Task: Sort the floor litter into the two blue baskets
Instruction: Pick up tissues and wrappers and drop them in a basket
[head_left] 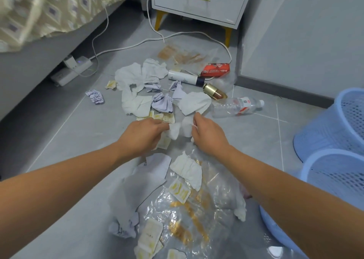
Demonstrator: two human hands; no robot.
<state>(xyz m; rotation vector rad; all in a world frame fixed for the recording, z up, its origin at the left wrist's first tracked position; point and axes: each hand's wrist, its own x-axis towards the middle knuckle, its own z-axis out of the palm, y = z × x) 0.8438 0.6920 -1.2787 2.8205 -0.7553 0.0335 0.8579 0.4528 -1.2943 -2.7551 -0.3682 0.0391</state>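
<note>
Litter lies scattered over the grey tiled floor [74, 144]: white crumpled tissues [136, 81], lilac paper wads [162, 102], small gold-printed sachets [179, 190] and clear plastic film [212, 205]. My left hand [144, 135] and my right hand [207, 134] meet over the middle of the pile. Both pinch white tissue pieces [180, 127] between them; the left also has a sachet under its fingers. Two blue mesh baskets stand at the right, one farther [334, 124] and one nearer [323, 172].
A white tube [185, 77], a red packet [215, 69], a gold cap [213, 92] and a clear plastic bottle [236, 107] lie behind the pile. A power strip [72, 69] with white cables sits by the bed base on the left. A white nightstand [197, 0] stands at the back.
</note>
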